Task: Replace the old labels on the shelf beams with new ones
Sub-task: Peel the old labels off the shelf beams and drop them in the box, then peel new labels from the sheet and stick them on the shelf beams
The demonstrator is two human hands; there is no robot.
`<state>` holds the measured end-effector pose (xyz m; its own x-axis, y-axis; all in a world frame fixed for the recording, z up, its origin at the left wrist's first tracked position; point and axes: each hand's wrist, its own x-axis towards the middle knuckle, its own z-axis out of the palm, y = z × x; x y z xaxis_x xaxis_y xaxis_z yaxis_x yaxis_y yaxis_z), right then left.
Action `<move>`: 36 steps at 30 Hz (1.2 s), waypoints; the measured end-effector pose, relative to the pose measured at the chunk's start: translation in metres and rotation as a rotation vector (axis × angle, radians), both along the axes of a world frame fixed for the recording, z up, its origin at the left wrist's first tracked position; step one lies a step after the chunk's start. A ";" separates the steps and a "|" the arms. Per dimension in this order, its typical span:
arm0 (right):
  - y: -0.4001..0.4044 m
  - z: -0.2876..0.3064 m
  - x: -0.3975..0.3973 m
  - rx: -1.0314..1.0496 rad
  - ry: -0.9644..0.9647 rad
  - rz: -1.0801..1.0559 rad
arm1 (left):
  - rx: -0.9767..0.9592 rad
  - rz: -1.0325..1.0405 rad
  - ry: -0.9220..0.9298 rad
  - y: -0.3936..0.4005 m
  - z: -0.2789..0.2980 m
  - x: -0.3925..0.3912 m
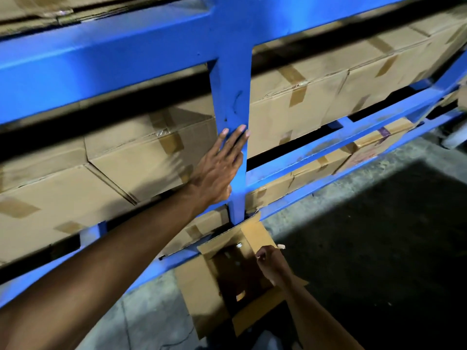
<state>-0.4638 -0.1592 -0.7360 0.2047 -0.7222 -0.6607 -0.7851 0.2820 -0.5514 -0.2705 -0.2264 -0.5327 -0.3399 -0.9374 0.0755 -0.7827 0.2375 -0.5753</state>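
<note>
My left hand (219, 168) lies flat against the blue upright post (232, 97) of the shelf rack, fingers together and pointing up, holding nothing. My right hand (270, 261) hangs low over an open cardboard box (202, 294) on the floor, its fingers pinched on a small white scrap (281, 246) that looks like a label piece. No label shows on the blue beams (101, 61) in view.
Taped cardboard cartons (316, 92) fill the shelves on both sides of the post. The open box stands against the foot of the rack, with small items inside. Grey concrete floor (379, 223) stretches to the right, partly in dark shadow.
</note>
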 end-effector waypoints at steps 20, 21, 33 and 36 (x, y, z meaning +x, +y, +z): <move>0.242 0.117 -0.086 -0.660 0.441 -0.991 | 0.905 -0.576 0.476 0.165 -0.070 -0.154; 0.260 0.121 -0.088 -0.673 0.477 -1.051 | 0.924 -0.624 0.515 0.178 -0.067 -0.163; 0.509 0.128 -0.087 -0.308 0.752 -1.549 | 1.133 -1.083 0.630 0.383 -0.085 -0.236; 0.526 0.119 -0.078 -0.232 0.749 -1.623 | 1.057 -1.159 0.532 0.406 -0.094 -0.242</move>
